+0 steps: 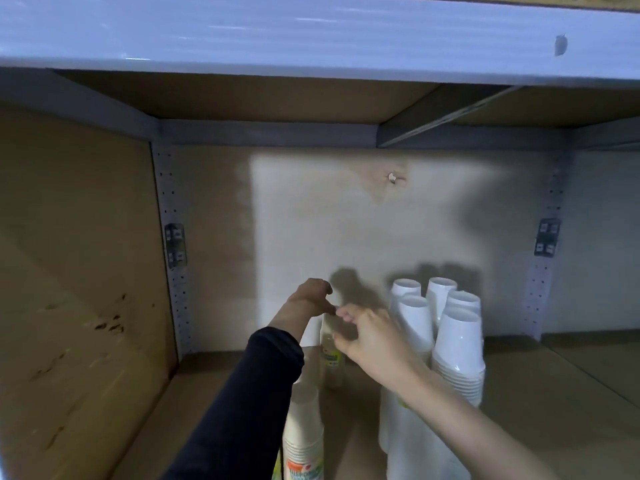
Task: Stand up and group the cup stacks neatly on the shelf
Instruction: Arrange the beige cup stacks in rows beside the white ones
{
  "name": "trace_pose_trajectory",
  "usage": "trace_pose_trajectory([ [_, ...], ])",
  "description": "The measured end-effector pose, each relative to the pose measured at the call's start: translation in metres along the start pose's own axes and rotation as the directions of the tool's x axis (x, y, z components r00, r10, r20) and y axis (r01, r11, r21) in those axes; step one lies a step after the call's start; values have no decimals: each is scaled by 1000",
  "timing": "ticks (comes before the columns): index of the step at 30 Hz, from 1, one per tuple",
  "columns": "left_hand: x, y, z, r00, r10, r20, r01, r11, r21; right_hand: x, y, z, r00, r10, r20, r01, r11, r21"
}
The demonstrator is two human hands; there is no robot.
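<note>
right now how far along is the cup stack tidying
Done: white cup stacks stand grouped at the right. In hand: left hand and right hand hold the top of a wrapped stack, upright mid-shelf. To do: the cream stack in front stands apart from the group.

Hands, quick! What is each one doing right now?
Left hand: fingers pinch the top of the wrapped cup stack.
Right hand: fingers curved at the same stack; grip cannot be told.
</note>
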State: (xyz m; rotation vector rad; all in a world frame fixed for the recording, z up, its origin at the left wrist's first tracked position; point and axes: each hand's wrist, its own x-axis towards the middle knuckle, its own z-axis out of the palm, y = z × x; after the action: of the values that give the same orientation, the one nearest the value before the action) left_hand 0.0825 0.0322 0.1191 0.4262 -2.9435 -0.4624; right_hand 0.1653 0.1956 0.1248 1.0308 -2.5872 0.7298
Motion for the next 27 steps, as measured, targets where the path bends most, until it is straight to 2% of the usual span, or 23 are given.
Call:
trace_pose_trajectory([
  [10, 11, -1, 24, 982, 88, 168, -95, 995, 32, 8, 0, 10, 999, -9, 40, 10, 1000, -26],
  [16, 19, -4, 29, 990, 90, 109, -99, 991, 86, 8, 2, 12, 998, -8, 64, 9, 1000, -16],
  [27, 22, -12, 23, 992, 107, 72, -109, 994, 17, 8, 7, 16, 994, 42, 98, -41, 999, -13],
])
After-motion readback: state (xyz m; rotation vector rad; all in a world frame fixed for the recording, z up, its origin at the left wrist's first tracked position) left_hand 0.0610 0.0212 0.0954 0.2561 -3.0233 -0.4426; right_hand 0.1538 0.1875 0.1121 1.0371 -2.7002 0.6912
